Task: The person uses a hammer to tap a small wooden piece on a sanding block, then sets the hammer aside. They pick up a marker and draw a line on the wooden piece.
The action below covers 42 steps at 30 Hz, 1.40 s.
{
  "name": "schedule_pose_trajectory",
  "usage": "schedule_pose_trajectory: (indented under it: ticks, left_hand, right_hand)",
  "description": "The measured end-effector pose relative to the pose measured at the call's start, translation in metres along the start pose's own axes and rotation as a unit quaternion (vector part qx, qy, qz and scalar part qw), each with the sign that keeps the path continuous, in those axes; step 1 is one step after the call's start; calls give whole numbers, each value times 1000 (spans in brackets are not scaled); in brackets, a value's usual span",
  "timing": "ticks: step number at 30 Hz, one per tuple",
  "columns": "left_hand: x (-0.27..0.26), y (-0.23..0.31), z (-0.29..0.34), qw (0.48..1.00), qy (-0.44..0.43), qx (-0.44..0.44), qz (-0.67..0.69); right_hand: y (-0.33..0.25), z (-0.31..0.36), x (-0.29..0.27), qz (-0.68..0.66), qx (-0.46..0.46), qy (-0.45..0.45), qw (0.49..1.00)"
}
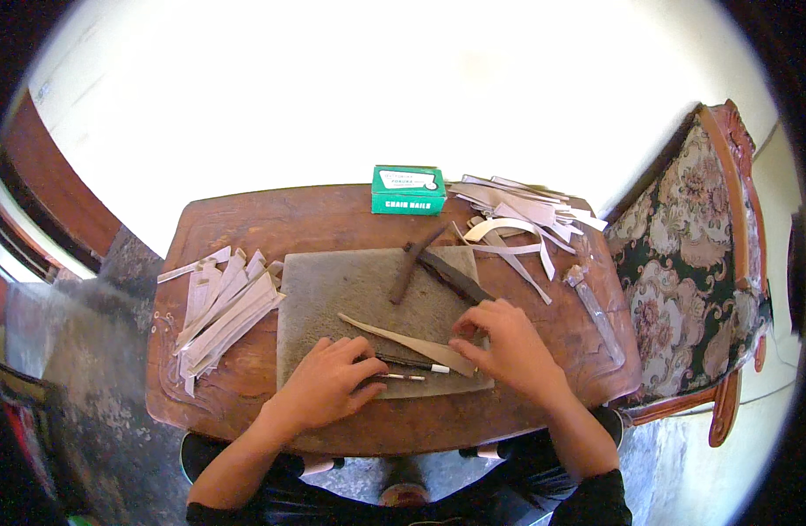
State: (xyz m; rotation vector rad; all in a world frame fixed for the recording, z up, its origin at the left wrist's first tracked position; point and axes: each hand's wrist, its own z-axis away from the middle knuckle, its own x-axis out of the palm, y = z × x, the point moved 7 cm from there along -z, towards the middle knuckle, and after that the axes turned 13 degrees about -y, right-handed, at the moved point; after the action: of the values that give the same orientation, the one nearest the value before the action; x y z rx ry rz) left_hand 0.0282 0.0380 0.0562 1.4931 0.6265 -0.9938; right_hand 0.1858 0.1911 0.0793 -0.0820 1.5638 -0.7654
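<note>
My left hand point(331, 380) rests low on a grey stone slab point(319, 289), fingers loosely bent, with a gap between thumb and index finger. A thin white-and-dark stick point(404, 377) points into that gap; beside it lies a dark pen-like tool with a white end point(439, 369). A tapered tan strip point(398, 335) lies slantwise across the slab, its wide end close to my right thumb. My right hand point(506, 342) is over the slab's right edge, thumb and fingers apart. Just beyond it, a hammer point(451, 275) with a rusty head rests on the slab.
Pale strips point(232, 311) are heaped on the wooden table point(236, 210) at left, and a second heap point(517, 206) lies at the back right. A green box point(408, 190) stands at the far edge. At right lies a long greyish tool point(596, 316), near a floral upholstered chair point(683, 272).
</note>
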Motion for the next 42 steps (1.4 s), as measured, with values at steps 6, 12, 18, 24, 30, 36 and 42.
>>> schedule_pose_trajectory:
  ticks: [6, 12, 18, 24, 30, 36, 42]
  left_hand:
    - [8, 1, -4, 1000, 10, -4, -30]
    - [6, 0, -2, 999, 31, -2, -17]
    - [7, -3, -1, 1000, 23, -12, -11]
    - [-23, -10, 2, 996, 90, -15, 5]
    - [-102, -77, -20, 980, 182, -79, 12]
    - [-116, -138, -57, 974, 184, -132, -19]
    - [-91, -177, -94, 980, 133, -139, -53]
  right_hand:
    - [48, -15, 1, 19, 66, 107, 992]
    - [63, -22, 12, 16, 66, 124, 990]
    - [59, -28, 17, 8, 63, 134, 989]
    - [47, -28, 17, 21, 25, 146, 989]
    - [36, -46, -4, -8, -5, 181, 983]
    - [48, -93, -14, 7, -42, 202, 979]
    - [70, -143, -12, 4, -62, 218, 974]
